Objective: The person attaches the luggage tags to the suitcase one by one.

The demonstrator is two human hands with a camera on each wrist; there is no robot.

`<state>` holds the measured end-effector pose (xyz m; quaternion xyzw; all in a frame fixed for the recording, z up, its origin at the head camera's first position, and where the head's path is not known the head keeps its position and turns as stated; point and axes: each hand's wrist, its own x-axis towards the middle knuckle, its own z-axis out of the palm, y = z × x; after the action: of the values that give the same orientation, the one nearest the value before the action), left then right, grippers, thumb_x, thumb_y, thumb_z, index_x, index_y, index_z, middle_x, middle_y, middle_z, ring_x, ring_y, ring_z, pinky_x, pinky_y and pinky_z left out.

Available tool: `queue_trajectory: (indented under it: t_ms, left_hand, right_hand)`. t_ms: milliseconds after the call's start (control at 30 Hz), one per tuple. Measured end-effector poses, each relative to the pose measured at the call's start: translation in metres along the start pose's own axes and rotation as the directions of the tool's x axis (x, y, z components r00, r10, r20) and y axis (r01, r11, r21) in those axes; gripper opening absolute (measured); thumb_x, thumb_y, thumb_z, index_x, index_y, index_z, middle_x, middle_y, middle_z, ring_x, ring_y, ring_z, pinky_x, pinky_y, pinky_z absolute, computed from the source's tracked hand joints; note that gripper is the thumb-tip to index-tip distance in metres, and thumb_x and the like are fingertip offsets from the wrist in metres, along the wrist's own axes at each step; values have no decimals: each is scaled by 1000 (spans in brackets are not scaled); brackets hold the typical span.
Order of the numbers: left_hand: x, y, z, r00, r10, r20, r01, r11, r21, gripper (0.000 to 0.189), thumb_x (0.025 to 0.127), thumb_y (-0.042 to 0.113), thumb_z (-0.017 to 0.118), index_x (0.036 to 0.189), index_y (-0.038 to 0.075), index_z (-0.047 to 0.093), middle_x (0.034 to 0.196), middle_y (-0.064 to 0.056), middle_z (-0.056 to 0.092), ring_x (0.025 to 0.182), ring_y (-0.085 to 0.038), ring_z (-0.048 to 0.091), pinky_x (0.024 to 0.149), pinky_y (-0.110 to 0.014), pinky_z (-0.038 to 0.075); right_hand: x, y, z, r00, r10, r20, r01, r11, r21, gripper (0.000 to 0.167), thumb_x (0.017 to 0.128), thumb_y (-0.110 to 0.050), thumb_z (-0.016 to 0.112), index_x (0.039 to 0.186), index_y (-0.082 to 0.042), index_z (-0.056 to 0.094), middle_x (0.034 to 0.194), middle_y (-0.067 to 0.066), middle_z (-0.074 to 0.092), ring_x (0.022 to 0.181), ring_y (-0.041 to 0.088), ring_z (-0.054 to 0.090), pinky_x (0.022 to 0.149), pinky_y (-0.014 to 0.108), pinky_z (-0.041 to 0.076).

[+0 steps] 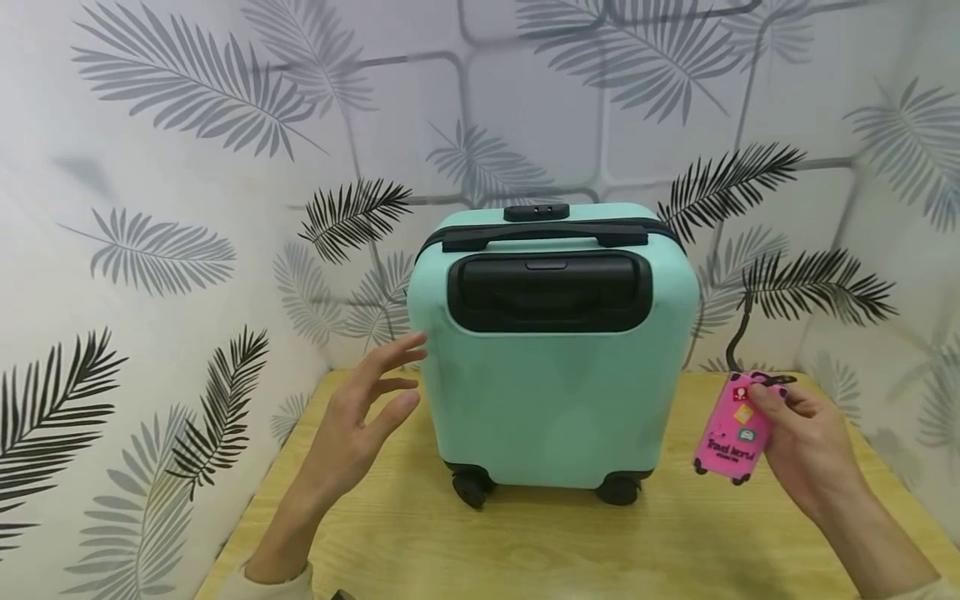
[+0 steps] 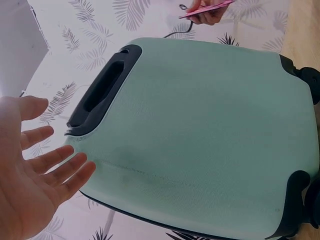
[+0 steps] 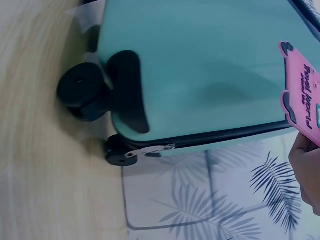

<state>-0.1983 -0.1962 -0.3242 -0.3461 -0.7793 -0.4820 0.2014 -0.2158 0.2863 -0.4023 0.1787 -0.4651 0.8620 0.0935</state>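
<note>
A mint-green suitcase [image 1: 551,400] stands upright on its wheels, its black handle recess [image 1: 551,292] facing me. To its right, my right hand [image 1: 810,442] pinches a pink luggage tag [image 1: 731,429] by its upper corner, thumb in front. A black strap [image 1: 738,337] sticks up from the tag's top. At the suitcase's left side my left hand [image 1: 356,421] is raised with fingers spread and nothing in them. In the left wrist view the left fingers [image 2: 70,172] lie in front of the suitcase edge; whether they touch it I cannot tell.
The suitcase stands on a wooden table [image 1: 517,550]. Behind it is a wall [image 1: 187,208] with a feather pattern. A combination lock [image 1: 536,212] and a carry handle [image 1: 546,235] are on the suitcase top. A small dark object [image 1: 342,595] shows at the bottom edge.
</note>
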Motion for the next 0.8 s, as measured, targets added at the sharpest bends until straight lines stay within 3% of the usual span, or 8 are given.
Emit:
queue_trajectory:
  t_ms: [167, 467, 800]
  left_hand:
    - [1, 1, 2, 1000, 4, 0, -4, 1000, -2, 57, 104, 4, 58, 157, 18, 44, 152, -10, 54, 137, -28, 54, 106, -35, 51]
    - [2, 1, 3, 1000, 20, 2, -20, 1000, 1, 57, 104, 3, 58, 157, 18, 44, 152, -10, 53, 137, -26, 54, 105, -35, 52]
    - [2, 2, 5, 1000, 16, -3, -16, 1000, -3, 58, 103, 2, 59, 157, 19, 46, 150, -10, 55, 136, -25, 55, 105, -36, 52]
  right_hand:
    - [4, -6, 11, 999, -53, -4, 53, 999, 1, 30, 106, 9, 43, 96, 5, 71, 111, 9, 69, 106, 16, 66, 88, 25, 55]
    - [13, -17, 32, 993, -120, 4, 119, 987, 106, 31, 107, 8, 42, 102, 9, 72, 101, 11, 72, 92, 18, 68, 79, 27, 56]
    - [21, -33, 49, 978, -206, -10, 206, 971, 125, 27, 107, 1, 48, 102, 5, 74, 92, 10, 73, 79, 16, 70, 65, 24, 58]
